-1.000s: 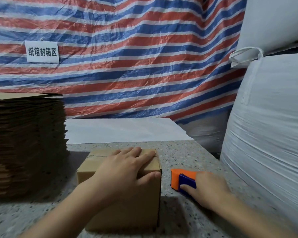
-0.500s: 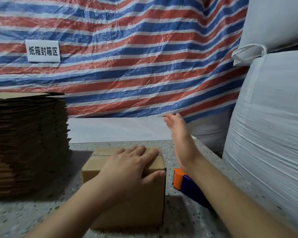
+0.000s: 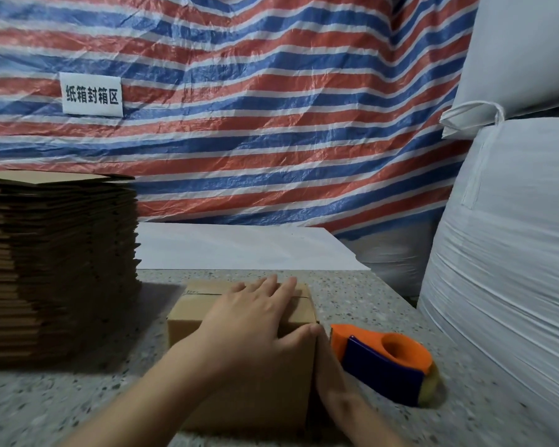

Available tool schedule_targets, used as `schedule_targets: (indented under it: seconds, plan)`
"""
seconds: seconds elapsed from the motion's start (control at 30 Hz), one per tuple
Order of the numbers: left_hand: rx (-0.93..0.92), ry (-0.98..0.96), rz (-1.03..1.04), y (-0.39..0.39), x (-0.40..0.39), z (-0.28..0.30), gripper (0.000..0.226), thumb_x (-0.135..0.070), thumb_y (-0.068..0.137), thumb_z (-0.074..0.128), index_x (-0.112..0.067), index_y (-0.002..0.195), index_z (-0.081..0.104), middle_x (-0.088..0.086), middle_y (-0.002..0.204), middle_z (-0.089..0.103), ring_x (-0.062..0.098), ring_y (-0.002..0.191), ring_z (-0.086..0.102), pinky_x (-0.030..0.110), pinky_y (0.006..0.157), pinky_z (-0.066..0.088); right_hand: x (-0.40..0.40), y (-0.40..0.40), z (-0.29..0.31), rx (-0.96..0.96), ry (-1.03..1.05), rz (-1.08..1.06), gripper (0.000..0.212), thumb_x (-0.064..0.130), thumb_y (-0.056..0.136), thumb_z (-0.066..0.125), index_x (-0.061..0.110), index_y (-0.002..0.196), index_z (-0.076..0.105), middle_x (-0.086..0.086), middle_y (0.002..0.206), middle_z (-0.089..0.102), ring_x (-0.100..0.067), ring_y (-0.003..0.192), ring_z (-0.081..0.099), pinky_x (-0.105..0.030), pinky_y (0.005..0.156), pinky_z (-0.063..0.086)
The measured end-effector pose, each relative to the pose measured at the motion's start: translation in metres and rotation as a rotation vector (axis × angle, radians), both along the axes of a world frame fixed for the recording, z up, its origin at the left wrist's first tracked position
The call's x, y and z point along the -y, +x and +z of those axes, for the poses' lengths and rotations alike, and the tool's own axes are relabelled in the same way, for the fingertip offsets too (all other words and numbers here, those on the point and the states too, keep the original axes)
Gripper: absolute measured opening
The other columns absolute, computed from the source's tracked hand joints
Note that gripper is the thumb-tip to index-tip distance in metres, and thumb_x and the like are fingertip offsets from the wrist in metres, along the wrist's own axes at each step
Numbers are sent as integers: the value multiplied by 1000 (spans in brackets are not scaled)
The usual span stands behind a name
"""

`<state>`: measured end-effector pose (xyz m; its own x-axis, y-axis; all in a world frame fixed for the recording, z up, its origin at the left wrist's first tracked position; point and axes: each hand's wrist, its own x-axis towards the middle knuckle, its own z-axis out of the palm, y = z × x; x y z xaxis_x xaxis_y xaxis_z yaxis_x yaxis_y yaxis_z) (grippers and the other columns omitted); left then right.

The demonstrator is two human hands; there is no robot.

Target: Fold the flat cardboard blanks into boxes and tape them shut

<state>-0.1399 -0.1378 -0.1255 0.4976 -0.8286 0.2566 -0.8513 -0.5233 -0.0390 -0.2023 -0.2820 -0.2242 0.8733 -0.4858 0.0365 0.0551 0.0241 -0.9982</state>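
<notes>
A closed brown cardboard box (image 3: 188, 321) stands on the speckled table (image 3: 368, 304) in front of me. My left hand (image 3: 252, 321) lies flat on its top, fingers spread and the thumb at the right top edge. My right hand (image 3: 331, 379) presses flat against the box's right side, fingers straight. An orange and blue tape dispenser (image 3: 388, 362) lies on the table just right of the box, with nothing holding it. A tall stack of flat cardboard blanks (image 3: 55, 266) stands at the left.
Large white woven sacks (image 3: 510, 269) crowd the right side of the table. A striped red, white and blue tarp (image 3: 271, 124) with a white sign (image 3: 91, 95) hangs behind. A white sheet (image 3: 239, 246) lies at the table's back.
My right hand let go of the tape dispenser, rose over the table, then came down flat against the box's right side. The left hand stayed on the box top.
</notes>
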Motion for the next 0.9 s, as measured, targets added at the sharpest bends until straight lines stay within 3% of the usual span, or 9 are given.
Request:
schedule_targets:
  seconds: [0.1,0.17,0.33,0.43,0.57,0.63,0.73,0.83,0.9]
  plan:
    - [-11,-19,-13,-5,-3,8,91,-81,79,9,-32,154,-10,-2,163,-10,13,149,-9,40,123,-3,-4,-8,14,47,-144,-60,94,89,80,30,23,146,47,2,150,51,-8,130,52,-30,105,47]
    - [22,-141,-10,-11,-11,12,88,-79,81,8,-32,154,-3,-5,163,-7,9,149,-9,39,122,-6,-7,-8,27,65,-124,-77,87,82,81,19,33,152,35,9,157,38,-6,135,40,-27,104,40]
    - [-126,-834,206,-13,-65,-10,81,-76,86,19,-27,150,29,-6,152,37,11,138,35,35,116,28,-15,-26,35,125,-257,-119,75,73,85,21,41,152,29,15,160,32,-5,142,31,-36,118,26]
    - [-527,-897,384,-1,-90,-41,78,-71,82,36,-32,149,29,-7,152,38,13,136,38,39,112,34,-21,-37,20,118,-325,-31,54,66,95,44,54,144,25,19,155,36,1,137,39,-27,112,36]
    - [-863,-1048,261,9,-88,-64,16,-35,99,50,-47,105,57,-24,109,66,-2,110,57,22,84,45,-25,-30,17,78,-503,-37,56,33,98,61,60,131,25,32,131,47,18,112,47,-2,80,42]
    - [-794,-1070,248,18,-85,-53,17,-37,99,50,-46,93,63,-27,92,69,-11,91,60,17,72,44,-21,-19,34,94,-535,-145,48,43,93,63,52,130,34,31,121,54,15,105,53,-3,77,43]
    - [-774,-1060,324,46,-76,-23,28,-46,97,50,-33,78,66,-8,80,72,-1,74,62,20,63,47,-7,8,68,-8,-629,-270,17,59,88,61,44,94,56,29,94,62,8,89,63,-12,66,49]
    - [-946,-925,471,80,-63,-10,33,-42,97,44,-24,73,59,-1,79,61,15,75,56,26,66,42,10,46,84,-287,-654,-212,35,61,91,58,26,90,63,7,94,69,-17,86,68,-38,77,59]
    - [-1038,-808,548,99,-52,-21,30,-36,96,45,-16,81,61,5,83,58,19,76,54,27,67,40,15,70,77,-462,-589,-164,42,54,93,57,13,100,64,-3,96,67,-23,83,65,-36,74,59]
